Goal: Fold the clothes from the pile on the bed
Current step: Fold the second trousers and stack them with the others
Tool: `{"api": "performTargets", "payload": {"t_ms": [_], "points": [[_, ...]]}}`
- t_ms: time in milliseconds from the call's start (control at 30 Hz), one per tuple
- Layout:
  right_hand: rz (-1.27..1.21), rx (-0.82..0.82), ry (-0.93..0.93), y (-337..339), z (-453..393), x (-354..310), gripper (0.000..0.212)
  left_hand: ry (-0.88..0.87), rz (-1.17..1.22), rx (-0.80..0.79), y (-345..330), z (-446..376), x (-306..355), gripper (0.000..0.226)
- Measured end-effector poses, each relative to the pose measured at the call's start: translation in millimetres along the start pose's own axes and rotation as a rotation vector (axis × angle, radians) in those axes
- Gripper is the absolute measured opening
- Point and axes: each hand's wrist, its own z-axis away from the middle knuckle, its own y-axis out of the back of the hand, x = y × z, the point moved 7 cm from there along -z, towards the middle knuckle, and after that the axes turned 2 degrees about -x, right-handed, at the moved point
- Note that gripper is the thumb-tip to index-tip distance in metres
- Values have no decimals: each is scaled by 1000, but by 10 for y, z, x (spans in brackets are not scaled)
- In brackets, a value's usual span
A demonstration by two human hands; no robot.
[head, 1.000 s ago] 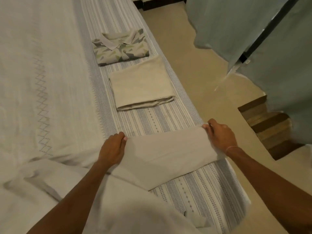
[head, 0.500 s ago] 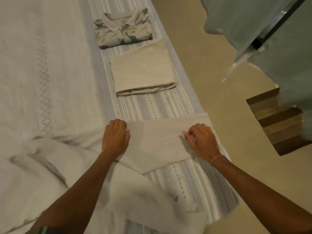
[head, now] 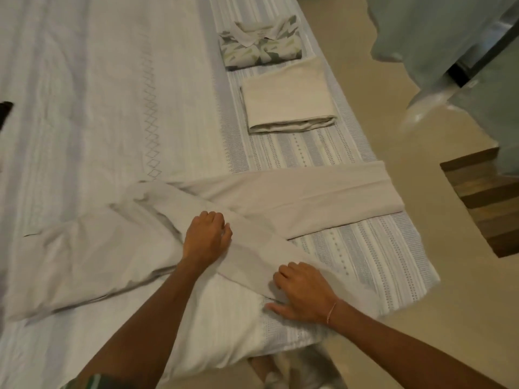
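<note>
A pale grey pair of trousers (head: 303, 197) lies spread on the bed (head: 84, 108), one leg stretched flat toward the right edge, the other running down toward me. My left hand (head: 206, 238) rests on the cloth where the legs meet, fingers loosely bent. My right hand (head: 302, 292) presses on the nearer leg close to the bed's edge, thumb spread. Further up the striped runner lie two folded pieces: a beige one (head: 289, 99) and a green patterned collared shirt (head: 259, 42).
The bed's right edge drops to a beige floor (head: 421, 276). Pale blue-green curtains (head: 438, 32) hang at the upper right, and wooden steps (head: 488, 209) stand at the right. A dark object (head: 5, 112) peeks in at the left edge.
My right hand left the far trouser leg, which now lies flat toward the bed edge, and came down to the nearer leg. My left hand slid slightly toward me on the cloth.
</note>
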Motion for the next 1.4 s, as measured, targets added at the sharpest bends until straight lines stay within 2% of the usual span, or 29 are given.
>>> {"api": "performTargets", "payload": {"t_ms": [67, 100, 167, 233, 300, 400, 467, 567, 733, 800, 867, 933, 1033, 1100, 1167, 1267, 1333, 1400], "points": [[67, -156, -105, -253, 116, -154, 44, 4, -6, -8, 52, 238, -126, 19], [84, -177, -164, -323, 164, -158, 36, -1, 5, -17, 72, 347, -180, 20], [79, -140, -242, -293, 183, -121, 23, -24, 28, -36, 105, 520, -272, 20], [14, -93, -302, -191, 158, -47, 33, -60, 40, -57, 125, 623, -338, 23], [-123, -66, -355, -26, 108, 80, 33, -85, 35, -122, 102, 655, -349, 42], [-311, -58, -412, 261, 9, 415, 17, -93, -23, -175, 61, 548, -294, 63], [-413, -65, -450, 446, -88, 654, 11, -85, -39, -142, 75, 393, -223, 56], [-495, -56, -508, 727, -294, 1105, 21, -121, -33, -84, 89, 92, -56, 30], [-475, -221, -549, 1049, -593, 1872, 38, -27, 62, -17, 125, -384, -39, 12], [-443, -286, -517, 1186, -691, 2036, 40, -9, 135, -43, 65, -505, -57, 17], [-329, -346, -427, 1323, -771, 2126, 34, 2, 190, -89, -21, -589, -49, 36], [-98, -272, -313, 1565, -813, 2119, 24, 27, 232, -116, -97, -647, -48, 54], [158, 76, -105, 2029, -683, 1845, 19, 49, 246, -113, -124, -719, 11, 61], [187, 116, -112, 2019, -466, 1720, 14, 35, 230, -123, -135, -767, 94, 60], [138, 76, -241, 1796, -258, 1803, 32, 9, 206, -157, -188, -831, 183, 62], [-32, -12, -497, 1352, -113, 2263, 71, -9, 201, -240, -335, -975, 320, 68], [-216, -143, -644, 1071, -146, 2612, 96, -21, 203, -314, -418, -1090, 472, 71], [-370, -299, -688, 816, -238, 2848, 104, -29, 200, -356, -492, -1206, 642, 66]]}}
